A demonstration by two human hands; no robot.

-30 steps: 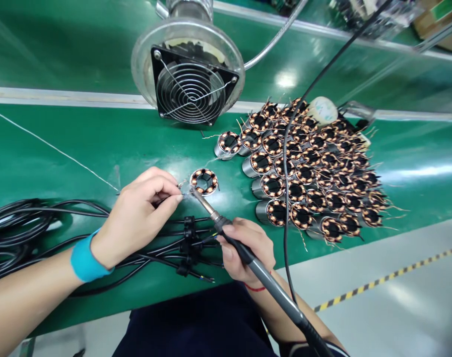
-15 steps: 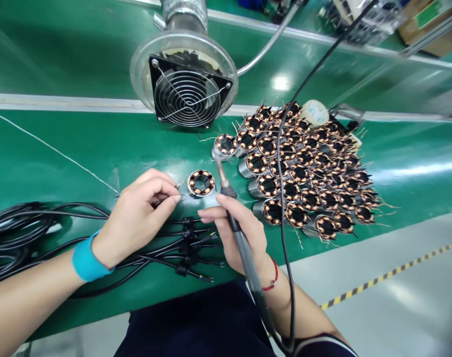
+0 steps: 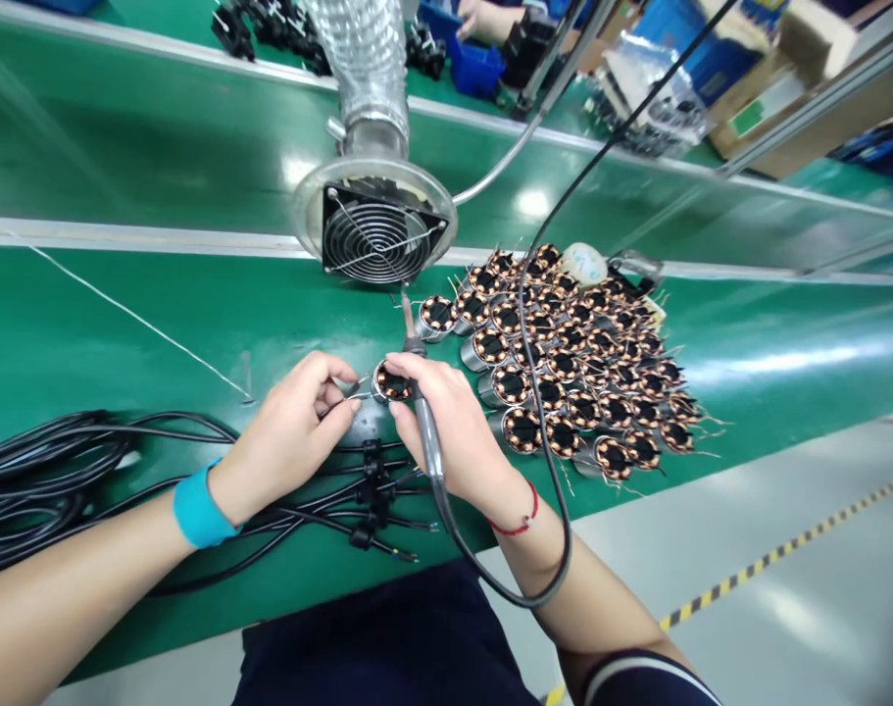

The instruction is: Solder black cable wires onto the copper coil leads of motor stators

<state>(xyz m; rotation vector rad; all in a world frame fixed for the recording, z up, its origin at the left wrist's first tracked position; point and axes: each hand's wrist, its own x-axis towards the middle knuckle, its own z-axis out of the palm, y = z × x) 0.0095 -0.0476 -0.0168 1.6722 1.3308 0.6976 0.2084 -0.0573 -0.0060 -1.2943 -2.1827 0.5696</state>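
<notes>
My left hand is closed in a pinch on thin wire leads beside a copper-wound stator that lies on the green mat. My right hand is closed on a soldering iron, whose tip points up and away from the stator. Its fingertips also touch the stator's right side. The iron's black cord loops down past my right wrist. A blue band sits on my left wrist.
A heap of several wound stators lies to the right. A fume fan on a silver hose stands behind. Black cables with connector ends lie at the left. A thin wire crosses the mat. Another person's hand works at the far bench.
My right hand has swung the soldering iron upright, tip away from the joint, and moved left onto the stator. The camera view has tilted up, showing more of the far bench.
</notes>
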